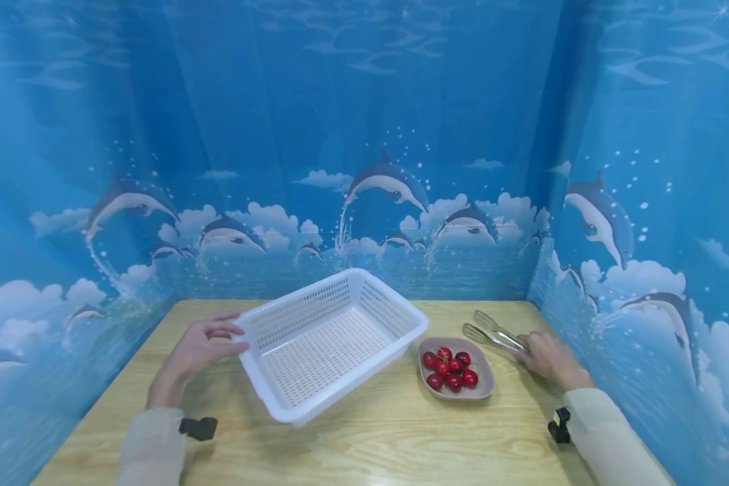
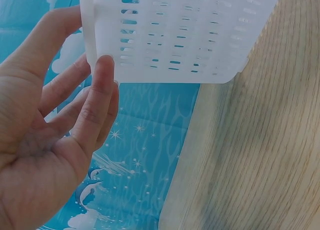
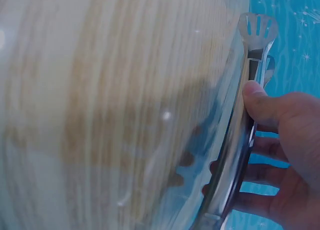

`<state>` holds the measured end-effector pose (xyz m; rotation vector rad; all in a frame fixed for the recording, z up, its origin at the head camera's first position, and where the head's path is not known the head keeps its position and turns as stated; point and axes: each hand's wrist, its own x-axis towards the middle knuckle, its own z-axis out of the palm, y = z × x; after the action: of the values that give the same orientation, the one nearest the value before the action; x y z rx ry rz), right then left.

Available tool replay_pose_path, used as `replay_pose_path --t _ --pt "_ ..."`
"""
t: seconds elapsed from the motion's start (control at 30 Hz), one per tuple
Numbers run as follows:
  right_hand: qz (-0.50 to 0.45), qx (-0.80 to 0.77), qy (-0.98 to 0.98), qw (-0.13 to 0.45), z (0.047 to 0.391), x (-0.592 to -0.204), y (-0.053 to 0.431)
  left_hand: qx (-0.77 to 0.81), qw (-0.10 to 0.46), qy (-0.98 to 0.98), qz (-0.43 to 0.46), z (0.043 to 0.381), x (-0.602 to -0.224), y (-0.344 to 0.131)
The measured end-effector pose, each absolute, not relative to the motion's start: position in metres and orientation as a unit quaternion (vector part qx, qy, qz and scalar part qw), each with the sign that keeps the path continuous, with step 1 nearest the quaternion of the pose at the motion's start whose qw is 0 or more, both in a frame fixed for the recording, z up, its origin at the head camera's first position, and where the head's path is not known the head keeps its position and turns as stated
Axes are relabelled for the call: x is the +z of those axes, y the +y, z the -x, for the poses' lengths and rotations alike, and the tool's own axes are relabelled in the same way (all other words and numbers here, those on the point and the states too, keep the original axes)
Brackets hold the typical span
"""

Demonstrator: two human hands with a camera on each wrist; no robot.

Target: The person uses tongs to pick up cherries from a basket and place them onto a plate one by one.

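Observation:
My left hand (image 1: pixel 197 349) pinches the left rim of a white perforated plastic basket (image 1: pixel 328 347). In the left wrist view, thumb and fingers sit on either side of the basket's rim (image 2: pixel 89 37). The basket holds nothing and is tilted, its near side seeming raised off the table. On the right, my right hand (image 1: pixel 549 358) grips metal tongs (image 1: pixel 499 335) by their handles, heads pointing away to the left. The right wrist view shows the thumb along one arm of the tongs (image 3: pixel 235 135) and a slotted head. Between basket and tongs, red cherries (image 1: pixel 453 383) lie in a small beige dish (image 1: pixel 484 370).
Everything is over a light wooden table (image 1: pixel 401 445). A blue curtain (image 1: pixel 267 135) printed with dolphins surrounds its back and sides. Small black devices are strapped at the left wrist (image 1: pixel 198 428) and right wrist (image 1: pixel 560 425).

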<state>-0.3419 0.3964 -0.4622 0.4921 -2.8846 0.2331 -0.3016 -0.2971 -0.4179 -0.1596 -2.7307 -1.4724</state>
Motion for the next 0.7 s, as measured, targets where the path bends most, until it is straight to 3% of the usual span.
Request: replay_pose_path --t 0.7 --pt "-0.163 0.062 -0.981 0.088 0.3396 -0.4635 0.3983 -0.467 0.018 -0.882 0.057 0.2994 -0.416 -0.2951"
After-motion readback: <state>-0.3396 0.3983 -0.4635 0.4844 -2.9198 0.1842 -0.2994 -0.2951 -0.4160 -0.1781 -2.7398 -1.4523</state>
